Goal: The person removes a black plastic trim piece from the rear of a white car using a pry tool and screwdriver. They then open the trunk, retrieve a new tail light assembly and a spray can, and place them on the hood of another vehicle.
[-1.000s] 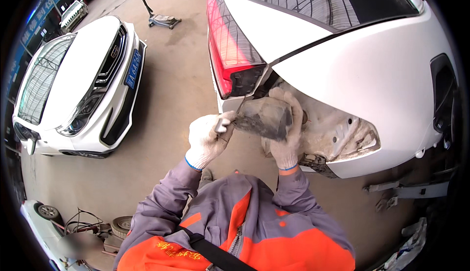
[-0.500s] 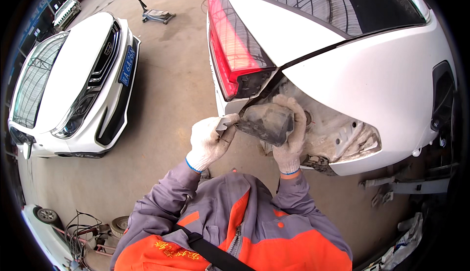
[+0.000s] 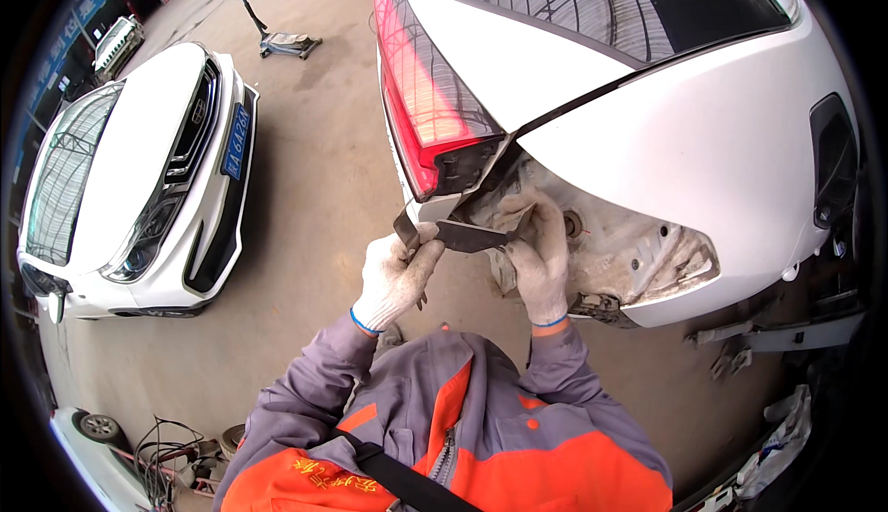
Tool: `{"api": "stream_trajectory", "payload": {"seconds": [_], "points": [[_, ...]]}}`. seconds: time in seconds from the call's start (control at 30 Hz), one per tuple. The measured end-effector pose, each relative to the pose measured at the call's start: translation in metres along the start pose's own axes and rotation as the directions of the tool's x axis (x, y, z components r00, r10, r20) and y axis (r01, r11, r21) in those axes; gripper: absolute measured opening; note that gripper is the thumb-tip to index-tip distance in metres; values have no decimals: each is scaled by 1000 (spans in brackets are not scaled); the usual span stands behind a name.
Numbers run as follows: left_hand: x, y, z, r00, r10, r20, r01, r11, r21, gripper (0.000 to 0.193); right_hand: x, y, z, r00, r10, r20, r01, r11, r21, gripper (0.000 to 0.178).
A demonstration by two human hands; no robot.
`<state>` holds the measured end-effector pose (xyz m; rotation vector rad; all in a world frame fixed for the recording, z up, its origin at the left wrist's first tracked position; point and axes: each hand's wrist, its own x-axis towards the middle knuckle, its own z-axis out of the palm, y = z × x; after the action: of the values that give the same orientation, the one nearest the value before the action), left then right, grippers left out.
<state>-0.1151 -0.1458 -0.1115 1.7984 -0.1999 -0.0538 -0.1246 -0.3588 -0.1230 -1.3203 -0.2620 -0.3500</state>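
Note:
Both my hands wear off-white knit gloves with blue cuff edges. Between them, level and nearly edge-on, is a dark grey, dusty car part (image 3: 474,235), shaped like a curved plate or shell; its exact kind does not show. My left hand (image 3: 393,276) pinches its left end between thumb and fingers, where a flat dark tab (image 3: 405,230) sticks up past the fingers. My right hand (image 3: 544,258) is closed round the right end. Just beyond is the exposed dirty body panel (image 3: 606,216) at the corner of a white car (image 3: 684,151), below its red tail light (image 3: 430,114).
A second white car (image 3: 139,170) stands to the left. A floor jack (image 3: 289,44) with a long handle is farther off. At the lower left lie coiled cables (image 3: 166,456) and a wheel (image 3: 99,427). A grey metal beam (image 3: 805,334) is at the right, with crumpled plastic sheeting (image 3: 779,438) below it.
The dark car part has been turned from showing its broad face to nearly edge-on. Both hands keep hold of it, and my left hand has tilted. The whole view has shifted slightly.

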Motion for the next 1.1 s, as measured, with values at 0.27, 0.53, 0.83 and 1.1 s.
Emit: {"api": "stream_trajectory", "payload": {"seconds": [0.27, 0.53, 0.83, 1.1], "points": [[0, 10, 3, 998, -59, -16, 59, 998, -13, 18, 9, 4, 0, 982, 164, -89, -130, 942, 311, 50], [-2, 10, 7, 995, -97, -22, 94, 991, -93, 16, 8, 31, -10, 994, 112, -15, -94, 892, 441, 42], [-8, 16, 5, 997, -78, 26, 81, 987, -139, 13, 3, 24, -2, 983, 182, -12, -143, 815, 562, 43], [-19, 20, 2, 993, -115, 39, 119, 984, -134, 12, -6, 25, 3, 985, 164, -49, -110, 825, 554, 45]]}}
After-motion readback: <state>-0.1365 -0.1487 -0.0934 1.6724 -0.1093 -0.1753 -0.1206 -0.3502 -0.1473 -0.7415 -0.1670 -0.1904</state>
